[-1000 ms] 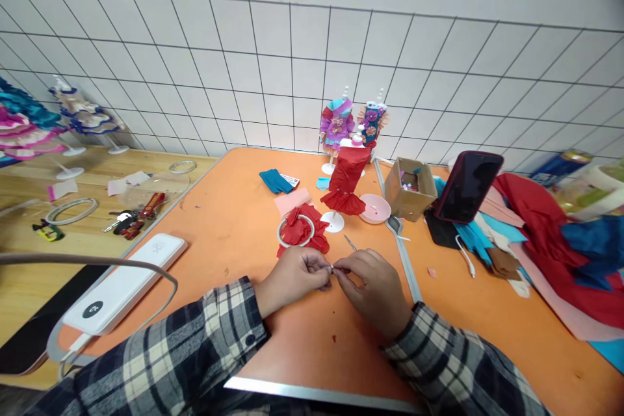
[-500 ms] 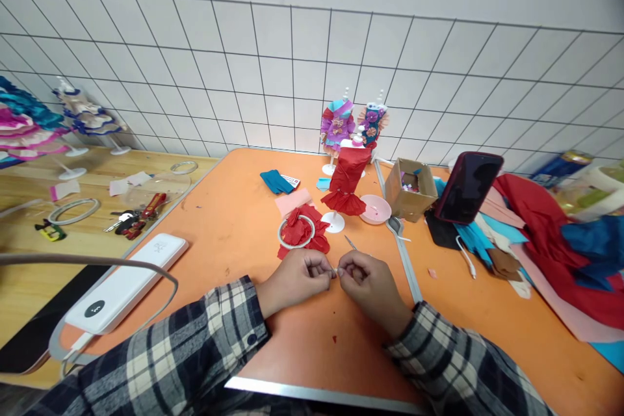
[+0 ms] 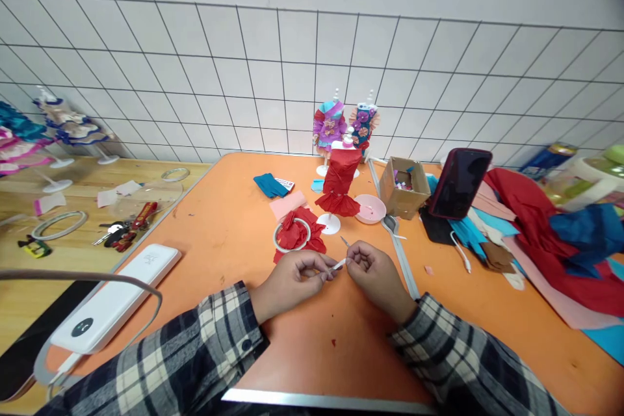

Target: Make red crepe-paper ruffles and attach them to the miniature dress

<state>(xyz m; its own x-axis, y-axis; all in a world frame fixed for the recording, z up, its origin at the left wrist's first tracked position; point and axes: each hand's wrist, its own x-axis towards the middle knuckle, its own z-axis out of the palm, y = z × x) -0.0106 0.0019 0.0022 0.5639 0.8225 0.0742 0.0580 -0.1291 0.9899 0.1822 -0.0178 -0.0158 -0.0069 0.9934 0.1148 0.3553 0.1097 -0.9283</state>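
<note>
Between my two hands runs a short, thin white strip (image 3: 338, 264), perhaps tape. My left hand (image 3: 292, 279) pinches one end between thumb and fingertips, and my right hand (image 3: 380, 278) pinches the other, its remaining fingers curled. Just beyond the left hand lies crumpled red crepe paper (image 3: 318, 242) with a whitish tape ring (image 3: 277, 231) on top. A pointed metal tool (image 3: 344, 242) sticks out behind the right hand, its other end hidden. Behind them a small dress form in a red paper dress (image 3: 340, 172) stands upright on a white round base (image 3: 328, 224).
A pink bowl (image 3: 371, 209), a cardboard box (image 3: 404, 188) and a propped phone (image 3: 461, 182) stand to the right, near piled coloured paper (image 3: 536, 240). Two more dressed forms (image 3: 330, 123) stand behind. At left are a white power bank (image 3: 117, 296) with a cable and keys (image 3: 114, 231).
My hands have drawn slightly apart, and more of the white strip shows between them. The view has shifted a little. The red dress form stays in place.
</note>
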